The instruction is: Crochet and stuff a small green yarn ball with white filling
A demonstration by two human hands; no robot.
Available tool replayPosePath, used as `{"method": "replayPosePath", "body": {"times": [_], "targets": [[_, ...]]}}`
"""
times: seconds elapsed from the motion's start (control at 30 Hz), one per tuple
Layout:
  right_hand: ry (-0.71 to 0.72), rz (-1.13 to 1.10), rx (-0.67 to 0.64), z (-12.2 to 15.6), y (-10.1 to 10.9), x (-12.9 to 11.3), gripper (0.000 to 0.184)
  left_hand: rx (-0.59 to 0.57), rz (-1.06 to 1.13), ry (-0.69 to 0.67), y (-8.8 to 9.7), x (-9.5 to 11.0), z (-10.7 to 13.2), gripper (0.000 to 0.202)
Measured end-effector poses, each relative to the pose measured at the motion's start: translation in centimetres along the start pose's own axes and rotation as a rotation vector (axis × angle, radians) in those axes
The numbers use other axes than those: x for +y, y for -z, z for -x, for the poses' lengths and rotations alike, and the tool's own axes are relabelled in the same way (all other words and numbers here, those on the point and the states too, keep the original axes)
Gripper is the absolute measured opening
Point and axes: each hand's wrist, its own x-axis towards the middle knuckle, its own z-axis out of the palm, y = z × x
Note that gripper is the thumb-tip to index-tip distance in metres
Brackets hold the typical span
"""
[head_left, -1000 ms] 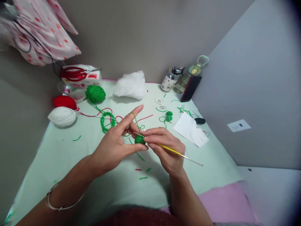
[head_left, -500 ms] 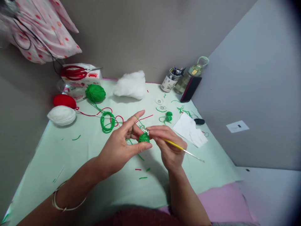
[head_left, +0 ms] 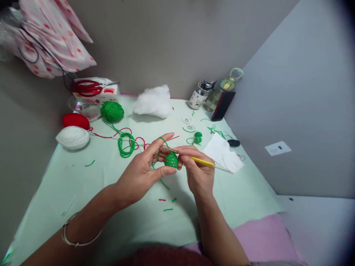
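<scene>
A small green crocheted piece [head_left: 171, 160] is pinched between the thumb and fingers of my left hand [head_left: 144, 166]. Green working yarn runs from it over the raised index finger. My right hand [head_left: 198, 168] grips a crochet hook [head_left: 202, 161] with a yellow handle; its metal tip meets the top edge of the piece, and the thin rear end points down to the right. A coil of green yarn [head_left: 126, 145] lies left of my hands, by the green yarn ball [head_left: 112, 111]. Beyond my right hand sits another small green crocheted piece [head_left: 198, 137].
Red yarn [head_left: 75, 121] and white yarn [head_left: 72, 137] balls lie at left. Red-handled scissors [head_left: 87, 88] rest on a box. White stuffing [head_left: 153, 101], a pen cup [head_left: 199, 96], a bottle [head_left: 213, 99] and a phone [head_left: 223, 106] stand along the back. White paper [head_left: 222, 152] and yarn scraps lie about.
My right hand has shifted slightly left and the hook has turned, its rear end moving left and up. The crocheted piece has tilted, showing more of its side.
</scene>
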Motion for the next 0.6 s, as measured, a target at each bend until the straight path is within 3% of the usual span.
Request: {"method": "replayPosePath", "body": {"times": [0.13,0.37,0.5,0.6], "targets": [[-0.036,-0.038,0.009,0.1,-0.3,0.1,0.015,-0.011,-0.016,-0.082,-0.4,-0.9,0.2,0.051],[-0.081,-0.078,0.035,0.3,-0.8,0.7,0.016,0.047,0.009,-0.069,-0.6,-1.5,0.0,0.034],[-0.115,-0.078,0.133,0.1,-0.7,0.9,0.012,0.042,0.149,-0.007,-0.8,-1.3,-0.7,0.046],[-0.127,-0.083,0.144,0.0,-0.7,0.6,0.011,0.028,0.108,0.037,-0.5,-0.9,-0.8,0.054]]}}
